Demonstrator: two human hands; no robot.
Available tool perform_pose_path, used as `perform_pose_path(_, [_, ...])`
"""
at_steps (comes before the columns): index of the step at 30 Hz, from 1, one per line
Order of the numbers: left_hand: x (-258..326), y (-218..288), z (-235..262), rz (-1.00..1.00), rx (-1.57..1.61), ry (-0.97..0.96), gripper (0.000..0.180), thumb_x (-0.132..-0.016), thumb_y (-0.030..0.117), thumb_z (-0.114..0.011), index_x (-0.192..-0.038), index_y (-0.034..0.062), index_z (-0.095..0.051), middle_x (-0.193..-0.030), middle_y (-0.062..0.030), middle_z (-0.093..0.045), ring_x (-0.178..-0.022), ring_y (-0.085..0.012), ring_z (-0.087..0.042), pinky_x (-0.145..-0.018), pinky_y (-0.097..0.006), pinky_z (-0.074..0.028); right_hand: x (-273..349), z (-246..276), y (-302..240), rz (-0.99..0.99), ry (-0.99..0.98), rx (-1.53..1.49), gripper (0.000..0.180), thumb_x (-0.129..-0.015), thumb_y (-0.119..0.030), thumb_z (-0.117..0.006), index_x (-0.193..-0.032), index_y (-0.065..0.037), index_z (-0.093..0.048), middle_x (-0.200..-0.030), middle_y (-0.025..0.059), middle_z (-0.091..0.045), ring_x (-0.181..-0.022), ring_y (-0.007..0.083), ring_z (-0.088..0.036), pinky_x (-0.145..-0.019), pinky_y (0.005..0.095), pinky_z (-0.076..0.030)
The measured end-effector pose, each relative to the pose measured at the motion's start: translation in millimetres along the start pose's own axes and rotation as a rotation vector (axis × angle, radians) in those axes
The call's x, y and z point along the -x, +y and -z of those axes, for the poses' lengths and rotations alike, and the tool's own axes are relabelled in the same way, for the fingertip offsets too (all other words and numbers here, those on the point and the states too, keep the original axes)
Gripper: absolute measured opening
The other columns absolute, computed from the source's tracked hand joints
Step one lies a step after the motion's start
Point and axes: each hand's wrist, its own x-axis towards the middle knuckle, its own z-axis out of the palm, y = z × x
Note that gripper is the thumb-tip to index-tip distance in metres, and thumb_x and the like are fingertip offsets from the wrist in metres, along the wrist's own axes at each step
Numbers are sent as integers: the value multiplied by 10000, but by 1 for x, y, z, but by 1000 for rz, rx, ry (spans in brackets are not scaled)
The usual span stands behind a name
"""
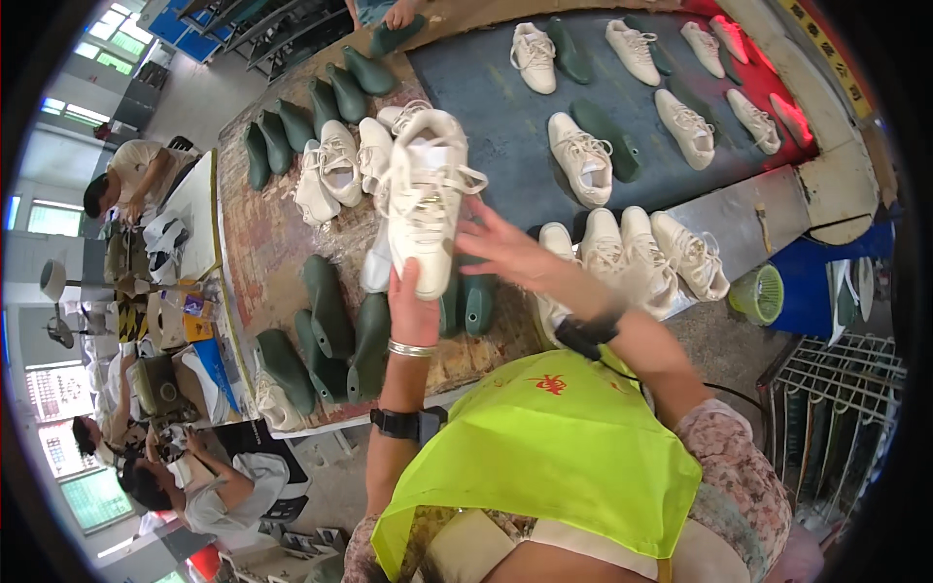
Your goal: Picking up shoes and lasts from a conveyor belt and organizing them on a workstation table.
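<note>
A person is holding up a cream sneaker (425, 199) over the bench (262, 243)

The left hand (412, 309) is gripping the sneaker from below at its heel end, with the fingers wrapped around it, and the sneaker is hanging above the bench with its laces loose. The right hand (507, 251) is hovering just beside the sneaker on its right side, with the fingers spread and not closing on anything. Under the sneaker, dark green shoe lasts (330, 321) are lying on the bench. Behind the sneaker, more cream sneakers (335, 165) are standing in a group, and further sneakers are lying on the grey belt (505, 126) to its right
</note>
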Motion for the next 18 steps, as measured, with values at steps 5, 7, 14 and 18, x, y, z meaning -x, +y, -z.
perform_pose_path(5, [35,-17,-32,-201,-595,-97,485,-855,96,-567,-1277,-9,-352,-1196,-92,-488,-1066,-152,-477,-907,-286,-390,3,-31,13,231,146,-210,700,-808,-269,-658,-1336,-46,-255,-1272,86,-428,-1139,182,-450,-918,334,-415])
perform_pose_path(7, [32,-18,-27,-123,-603,-273,542,-852,128,-585,-1305,-27,-331,-1211,-112,-486,-1092,-158,-473,-918,-274,-378,6,-13,11,244,128,-242,587,-813,-242,-651,-1282,-31,-368,-1193,70,-511,-1059,163,-516,-883,310,-441])
perform_pose_path(14, [-23,14,51,-408,-1328,-267,616,-761,265,-674,-1217,-72,-434,-1223,-233,-487,-1150,-336,-458,-984,-374,-343,51,64,0,-46,313,-217,422,-829,-257,-632,-1158,-16,-525,-1060,77,-609,-916,165,-605,-791,306,-501])
perform_pose_path(18, [-98,26,158,-471,-1962,-133,886,-624,426,-731,-1280,-30,-348,-1291,-225,-395,-1242,-378,-307,-1029,-465,-235,61,70,-15,-18,407,-9,451,-834,-279,-623,-1195,-42,-495,-1082,56,-595,-943,155,-593,-805,295,-492])
